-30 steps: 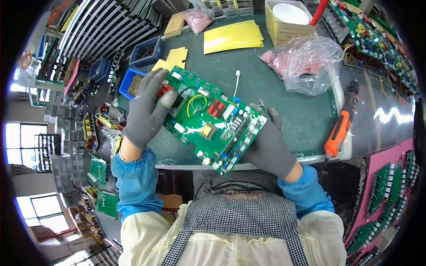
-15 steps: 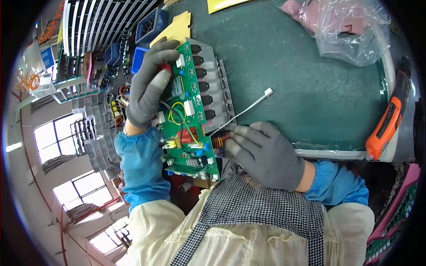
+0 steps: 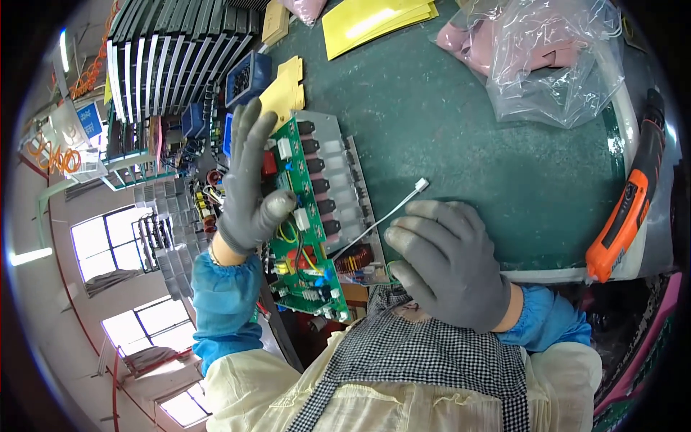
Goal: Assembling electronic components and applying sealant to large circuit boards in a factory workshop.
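Observation:
A green circuit board [image 3: 311, 209] stands on edge at the left of the green bench, joined to a grey metal heat sink plate [image 3: 347, 173] with a row of black components. My left hand [image 3: 252, 191], in a grey glove, is beside the board's left face, its fingers stretched out and nothing held. From the board's near end a thin white cable [image 3: 381, 222] with a small white connector runs out over the bench. My right hand [image 3: 457, 266], also gloved, hovers just right of a copper coil [image 3: 355, 258], fingers apart and loosely bent, holding nothing.
An orange and black power screwdriver [image 3: 625, 209] lies at the right edge. Clear plastic bags with pink material [image 3: 540, 61] sit far right. Yellow sheets [image 3: 374, 25] lie at the back. Blue bins [image 3: 248, 78] and a rack of metal panels [image 3: 155, 68] stand far left.
My left hand has let go of the board's upper part and its fingers have straightened. My right hand has drawn slightly right, away from the coil, its fingers spreading. The view has shifted a little.

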Demonstrator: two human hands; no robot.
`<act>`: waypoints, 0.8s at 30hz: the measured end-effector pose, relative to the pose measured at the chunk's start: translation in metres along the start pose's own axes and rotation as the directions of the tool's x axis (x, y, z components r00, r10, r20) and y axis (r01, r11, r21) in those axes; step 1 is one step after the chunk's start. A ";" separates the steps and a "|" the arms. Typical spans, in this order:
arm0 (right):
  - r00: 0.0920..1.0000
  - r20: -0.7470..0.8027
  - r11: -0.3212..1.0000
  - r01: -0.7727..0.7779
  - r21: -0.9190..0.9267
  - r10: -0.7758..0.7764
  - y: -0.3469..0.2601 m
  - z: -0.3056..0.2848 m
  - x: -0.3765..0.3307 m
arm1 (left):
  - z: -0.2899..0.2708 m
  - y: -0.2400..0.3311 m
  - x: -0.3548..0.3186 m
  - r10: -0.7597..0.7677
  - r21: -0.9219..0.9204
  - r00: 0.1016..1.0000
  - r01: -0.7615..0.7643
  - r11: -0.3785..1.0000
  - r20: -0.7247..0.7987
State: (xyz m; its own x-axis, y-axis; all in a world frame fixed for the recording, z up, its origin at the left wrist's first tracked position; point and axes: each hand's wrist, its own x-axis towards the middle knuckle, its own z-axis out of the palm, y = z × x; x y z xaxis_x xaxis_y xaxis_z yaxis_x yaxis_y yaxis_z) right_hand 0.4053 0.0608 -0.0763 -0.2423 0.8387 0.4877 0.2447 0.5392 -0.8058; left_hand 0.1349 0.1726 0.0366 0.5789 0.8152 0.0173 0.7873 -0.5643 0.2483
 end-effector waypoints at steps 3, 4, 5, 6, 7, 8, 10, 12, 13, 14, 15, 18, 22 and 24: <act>0.998 -0.015 0.998 -0.055 0.031 0.056 0.005 0.000 0.000 | 0.004 0.017 0.009 -0.011 -0.028 0.999 0.010 1.000 -0.051; 0.997 -0.010 0.996 -0.077 0.045 0.077 0.006 -0.001 -0.001 | 0.006 0.017 0.010 -0.020 -0.032 0.998 0.018 0.999 -0.057; 0.996 -0.013 0.995 -0.088 0.049 0.088 0.008 -0.001 0.000 | 0.006 0.011 0.009 -0.008 0.031 0.999 0.009 0.999 -0.040; 0.995 -0.015 0.994 -0.095 0.059 0.096 0.009 -0.002 0.001 | 0.007 0.009 0.010 -0.004 0.035 0.999 0.005 0.999 -0.040; 0.995 -0.015 0.992 -0.102 0.068 0.103 0.011 -0.003 0.003 | 0.010 0.008 0.013 -0.010 0.030 0.999 0.011 0.999 -0.048; 0.994 -0.014 0.991 -0.108 0.075 0.109 0.010 -0.005 0.004 | 0.010 0.010 0.014 -0.020 0.029 0.998 0.021 0.999 -0.056; 0.991 0.038 0.988 -0.129 0.082 0.126 0.009 -0.011 0.007 | 0.009 0.013 0.017 -0.022 0.023 0.999 0.023 0.999 -0.040; 0.990 0.051 0.986 -0.134 0.100 0.130 0.009 -0.009 0.006 | 0.011 0.010 0.016 -0.031 0.023 0.999 0.031 0.999 -0.032; 0.989 0.061 0.984 -0.139 0.109 0.133 0.009 -0.008 0.007 | 0.013 0.008 0.014 -0.027 0.021 0.999 0.028 0.999 -0.046; 0.989 0.069 0.984 -0.141 0.108 0.134 0.008 -0.007 0.007 | 0.015 0.008 0.010 -0.023 0.013 0.998 0.024 1.000 -0.060; 0.989 0.056 0.986 -0.141 0.094 0.136 0.007 -0.006 0.007 | 0.014 0.008 0.009 -0.029 0.007 0.998 0.030 1.000 -0.063; 0.991 0.034 0.990 -0.129 0.057 0.127 0.006 -0.005 0.006 | 0.008 0.011 0.012 -0.017 -0.015 0.998 0.016 1.000 -0.068; 0.996 0.074 0.998 -0.057 0.016 0.056 0.009 0.003 0.001 | 0.006 0.013 0.012 0.029 -0.021 0.997 -0.031 0.999 -0.071; 0.994 0.111 0.999 0.000 -0.036 0.004 0.005 0.010 -0.007 | 0.006 0.011 0.010 0.057 -0.054 0.995 -0.061 0.997 -0.085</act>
State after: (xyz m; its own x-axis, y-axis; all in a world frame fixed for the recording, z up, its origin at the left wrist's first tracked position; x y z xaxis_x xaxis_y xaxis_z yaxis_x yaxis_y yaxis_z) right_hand 0.3984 0.0573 -0.0870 -0.3440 0.8271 0.4444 0.2782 0.5418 -0.7931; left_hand 0.1511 0.1737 0.0338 0.6025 0.7900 0.1132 0.7378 -0.6055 0.2986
